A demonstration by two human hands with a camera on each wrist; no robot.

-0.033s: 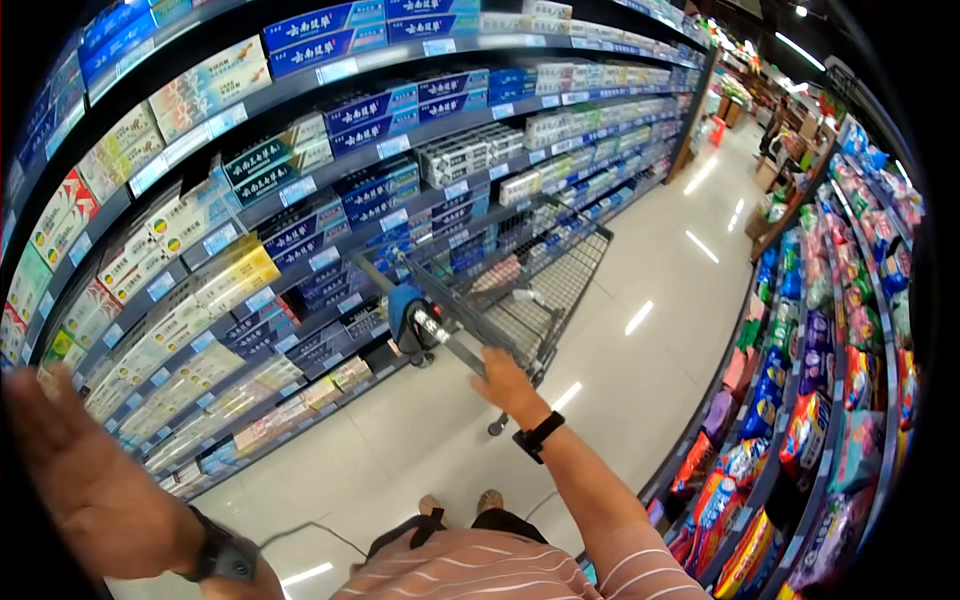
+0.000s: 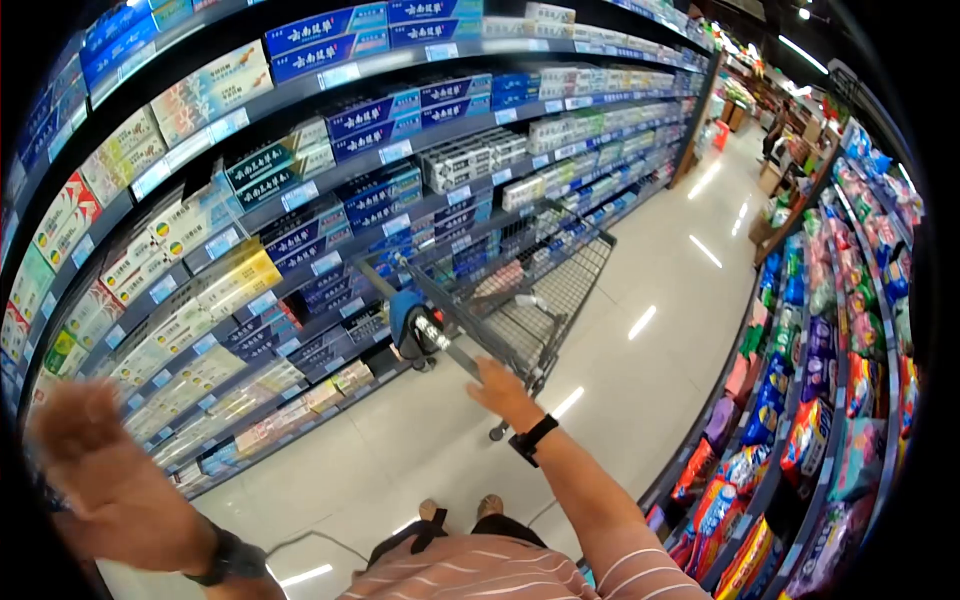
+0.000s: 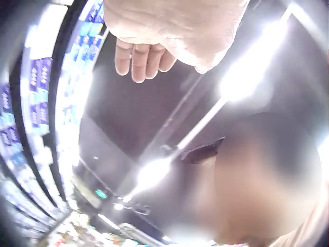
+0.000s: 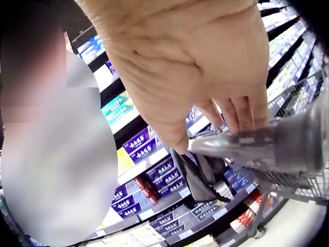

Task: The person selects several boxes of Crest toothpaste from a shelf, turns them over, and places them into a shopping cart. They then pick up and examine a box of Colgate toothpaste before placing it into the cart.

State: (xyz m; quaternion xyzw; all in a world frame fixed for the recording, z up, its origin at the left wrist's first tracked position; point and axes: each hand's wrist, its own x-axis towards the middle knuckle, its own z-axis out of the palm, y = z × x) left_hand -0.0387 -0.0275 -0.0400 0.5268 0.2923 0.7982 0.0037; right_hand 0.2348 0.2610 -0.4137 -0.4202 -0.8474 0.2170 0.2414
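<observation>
My right hand holds the near end of the handle of a grey wire shopping cart. In the right wrist view, the fingers pass behind the dark handle and the thumb lies on its near side. A blue piece sits midway along the handle. Inside the cart lies a pinkish item. At the far left, my blurred left hand is raised in front of the shelves, holding nothing. Its fingers extend loosely in the left wrist view.
Shelves of boxed goods, many of them blue boxes, line the left side beside the cart. Colourful plastic packs fill the shelves on the right. A shiny tiled floor runs between them, with a person far down the aisle.
The left hand has shifted a little to the right and down. The right hand stays on the cart handle.
</observation>
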